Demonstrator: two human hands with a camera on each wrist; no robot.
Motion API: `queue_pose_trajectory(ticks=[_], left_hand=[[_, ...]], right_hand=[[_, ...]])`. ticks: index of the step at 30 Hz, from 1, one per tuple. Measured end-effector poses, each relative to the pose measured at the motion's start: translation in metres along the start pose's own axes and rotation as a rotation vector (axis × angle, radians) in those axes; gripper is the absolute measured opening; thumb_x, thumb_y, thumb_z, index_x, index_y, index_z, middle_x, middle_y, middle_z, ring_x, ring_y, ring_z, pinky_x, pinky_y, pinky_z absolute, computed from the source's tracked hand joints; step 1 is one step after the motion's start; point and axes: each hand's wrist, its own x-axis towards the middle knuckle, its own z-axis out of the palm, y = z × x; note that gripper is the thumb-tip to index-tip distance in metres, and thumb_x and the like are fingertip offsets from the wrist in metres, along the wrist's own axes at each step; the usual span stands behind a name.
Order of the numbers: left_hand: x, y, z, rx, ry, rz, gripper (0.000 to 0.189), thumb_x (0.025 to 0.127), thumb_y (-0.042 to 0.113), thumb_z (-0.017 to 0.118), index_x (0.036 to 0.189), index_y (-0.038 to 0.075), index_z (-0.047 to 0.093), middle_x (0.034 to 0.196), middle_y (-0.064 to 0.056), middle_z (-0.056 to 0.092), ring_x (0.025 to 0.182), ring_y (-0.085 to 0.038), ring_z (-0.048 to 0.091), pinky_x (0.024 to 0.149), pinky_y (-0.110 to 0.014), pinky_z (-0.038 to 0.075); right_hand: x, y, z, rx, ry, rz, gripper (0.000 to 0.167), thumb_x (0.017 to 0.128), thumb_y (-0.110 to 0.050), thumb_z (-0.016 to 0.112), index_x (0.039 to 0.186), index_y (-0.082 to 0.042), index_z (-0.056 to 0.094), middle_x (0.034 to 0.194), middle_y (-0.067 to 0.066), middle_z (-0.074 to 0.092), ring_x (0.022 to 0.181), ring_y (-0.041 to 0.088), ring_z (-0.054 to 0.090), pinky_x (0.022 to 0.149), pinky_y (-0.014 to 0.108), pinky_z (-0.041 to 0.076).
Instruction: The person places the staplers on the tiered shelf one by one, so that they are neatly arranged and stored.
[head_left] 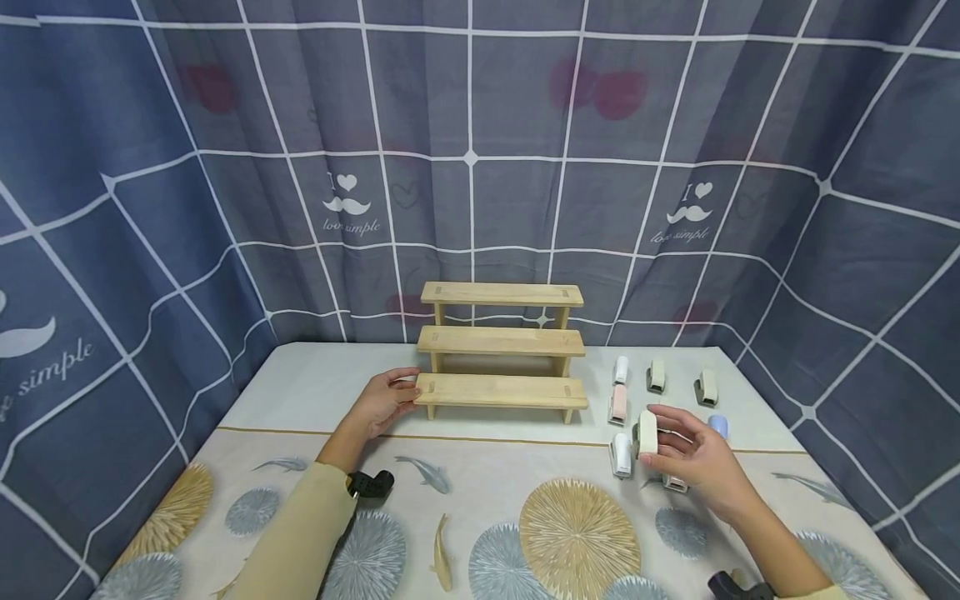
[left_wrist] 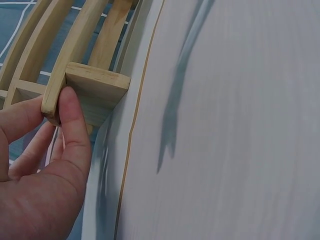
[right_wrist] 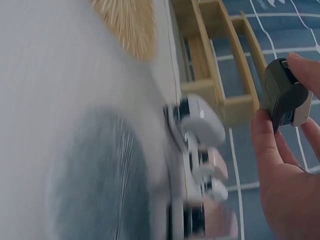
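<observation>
A three-tier wooden step rack point(head_left: 501, 392) stands on the table near the curtain. My left hand point(head_left: 386, 402) pinches the left end of its lowest step; in the left wrist view the thumb point(left_wrist: 74, 117) lies on one face of the board end and fingers on the other. Above the table at the right, my right hand point(head_left: 693, 454) holds a cream mini stapler point(head_left: 646, 433) between thumb and fingers. Its dark grey base point(right_wrist: 280, 90) shows in the right wrist view. A white stapler point(head_left: 621, 455) lies just left of this hand, and a pinkish stapler point(head_left: 675, 483) is partly hidden below it.
Farther back on the right lie a pink stapler point(head_left: 618, 404), a white stapler point(head_left: 621, 369) and two cream staplers, one point(head_left: 656, 376) left of the other point(head_left: 706, 388). A blue stapler point(head_left: 717, 425) shows behind the right hand. A gridded curtain point(head_left: 472, 208) encloses the table point(head_left: 315, 375).
</observation>
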Motion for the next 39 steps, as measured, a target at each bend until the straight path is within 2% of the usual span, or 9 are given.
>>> queue_pose_trajectory(ticks=[9,18,22,29,35,39], left_hand=[[0.002,0.0,0.002,0.002,-0.008,-0.004,0.057,0.096,-0.009,0.062,0.15,-0.007,0.043,0.106,-0.009,0.062,0.083,-0.012,0.068,0.077,-0.024,0.064],[0.002,-0.001,0.001,0.011,-0.014,0.003,0.056,0.096,-0.01,0.061,0.15,-0.006,0.045,0.106,-0.008,0.063,0.084,-0.012,0.069,0.075,-0.024,0.064],[0.001,-0.002,-0.001,0.007,-0.035,0.01,0.057,0.097,-0.008,0.06,0.151,-0.008,0.04,0.108,-0.008,0.063,0.086,-0.012,0.068,0.076,-0.023,0.063],[-0.001,-0.004,-0.008,-0.006,-0.077,0.009,0.059,0.099,-0.006,0.06,0.154,-0.006,0.037,0.11,-0.006,0.064,0.088,-0.01,0.07,0.079,-0.022,0.063],[0.0,-0.003,-0.01,0.009,-0.097,0.012,0.06,0.099,-0.005,0.061,0.154,-0.007,0.037,0.11,-0.006,0.064,0.09,-0.01,0.07,0.081,-0.023,0.063],[0.003,-0.004,-0.012,0.003,-0.094,-0.002,0.061,0.098,-0.007,0.061,0.154,-0.006,0.037,0.108,-0.005,0.064,0.09,-0.011,0.07,0.081,-0.024,0.064]], right_hand=[[0.027,-0.004,0.033,-0.007,-0.083,-0.021,0.078,0.083,0.0,0.082,0.151,-0.002,0.044,0.129,-0.001,0.058,0.108,0.009,0.067,0.085,0.025,0.063],[0.057,-0.013,0.063,0.05,-0.141,0.006,0.084,0.079,-0.004,0.086,0.151,-0.003,0.043,0.138,0.015,0.053,0.11,0.013,0.067,0.085,0.029,0.064],[0.073,-0.018,0.076,0.065,-0.17,-0.006,0.083,0.08,-0.004,0.086,0.152,-0.006,0.045,0.142,0.023,0.051,0.11,0.014,0.067,0.085,0.029,0.064],[0.1,-0.029,0.096,0.048,-0.197,-0.025,0.078,0.078,-0.006,0.088,0.147,-0.012,0.053,0.138,0.022,0.057,0.11,0.018,0.067,0.085,0.027,0.063],[0.121,-0.04,0.112,0.036,-0.202,-0.049,0.08,0.077,-0.005,0.089,0.148,-0.005,0.052,0.136,0.022,0.061,0.111,0.023,0.068,0.087,0.026,0.063],[0.133,-0.048,0.123,0.013,-0.211,-0.066,0.081,0.077,-0.007,0.09,0.148,-0.005,0.051,0.138,0.022,0.061,0.115,0.026,0.068,0.092,0.024,0.061]])
